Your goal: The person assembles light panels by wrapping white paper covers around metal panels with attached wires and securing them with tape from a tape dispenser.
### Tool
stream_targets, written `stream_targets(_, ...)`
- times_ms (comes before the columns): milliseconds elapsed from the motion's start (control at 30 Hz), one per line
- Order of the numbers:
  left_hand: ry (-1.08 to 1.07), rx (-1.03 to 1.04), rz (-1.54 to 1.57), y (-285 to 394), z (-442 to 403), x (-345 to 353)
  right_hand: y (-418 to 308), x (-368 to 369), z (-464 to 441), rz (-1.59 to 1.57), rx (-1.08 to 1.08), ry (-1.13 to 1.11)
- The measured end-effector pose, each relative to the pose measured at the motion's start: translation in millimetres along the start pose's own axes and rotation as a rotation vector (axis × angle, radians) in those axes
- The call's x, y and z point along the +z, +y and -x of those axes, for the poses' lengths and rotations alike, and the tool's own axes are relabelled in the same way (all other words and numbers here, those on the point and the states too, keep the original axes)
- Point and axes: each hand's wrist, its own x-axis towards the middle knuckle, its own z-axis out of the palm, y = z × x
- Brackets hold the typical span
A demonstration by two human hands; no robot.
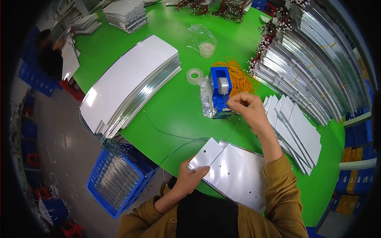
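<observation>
My left hand is closed on the left corner of a white sheet panel, thumb on top. The panel has small round holes, and thin green wires run from its upper edge across the table. My right hand pinches at the front cutting edge of a blue tape dispenser, apparently on the end of the clear tape; the tape between the fingertips is too small to see clearly. A roll of clear tape sits in the dispenser.
Stacked white panels stand left on the green table. Loose panels and bundled panels lie right. Orange rubber bands and a tape roll surround the dispenser. A blue crate stands below left. Another person is far left.
</observation>
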Motion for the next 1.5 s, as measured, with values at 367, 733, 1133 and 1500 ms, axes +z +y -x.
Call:
stream_targets(367,0.001,0.074,0.105,-8,0,0,-15,-13,49,0.722,-0.291,0.116)
stream_targets(733,0.050,0.049,0.153,-9,2,2,-17,21,158,-0.725,0.293,-0.110)
stream_targets(1133,0.013,0.152,0.238,-13,4,2,-18,40,159,-0.749,0.484,-0.252)
stream_targets(1500,0.108,0.162,0.105,-7,8,8,-17,26,152,0.350,-0.040,0.016)
